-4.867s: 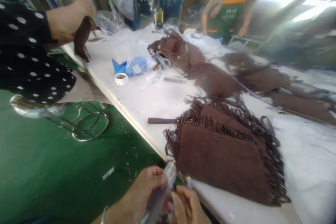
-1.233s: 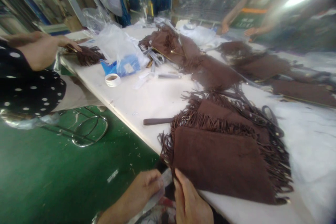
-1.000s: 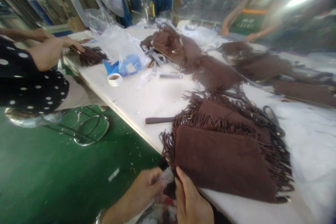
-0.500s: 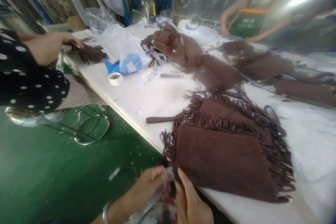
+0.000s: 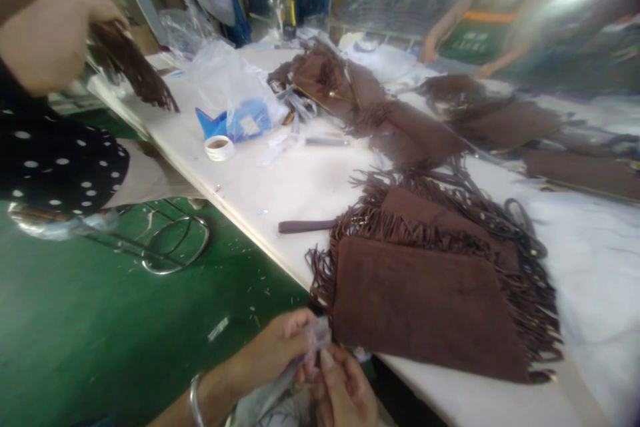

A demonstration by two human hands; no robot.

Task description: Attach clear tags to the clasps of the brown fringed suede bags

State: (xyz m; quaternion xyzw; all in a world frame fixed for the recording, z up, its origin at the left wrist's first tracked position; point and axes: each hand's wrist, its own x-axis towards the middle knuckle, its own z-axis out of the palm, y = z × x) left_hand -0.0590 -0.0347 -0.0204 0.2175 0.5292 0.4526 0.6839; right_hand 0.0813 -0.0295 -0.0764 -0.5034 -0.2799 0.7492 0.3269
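Observation:
At the bottom of the view my left hand (image 5: 277, 353) pinches a clear plastic bag (image 5: 270, 393) below the table's near edge. My right hand (image 5: 345, 390) is closed on the same bag, fingertips meeting the left hand's. Just beyond them a stack of brown suede fringed bags (image 5: 425, 280) lies flat on the white table (image 5: 300, 187), its corner close to my fingers. A brown strap (image 5: 306, 226) lies to the left of the stack.
More brown fringed bags (image 5: 380, 120) spread across the table behind. A tape roll (image 5: 219, 147) and a blue-and-clear packet (image 5: 240, 121) lie at the far left. A person in a dotted sleeve (image 5: 55, 160) lifts a fringed piece (image 5: 133, 70). A metal stool ring (image 5: 175, 247) stands on the green floor.
My right hand has drawn back from the bag stack's corner and closed on the plastic bag with my left. The person on the left raised the fringed piece off the table.

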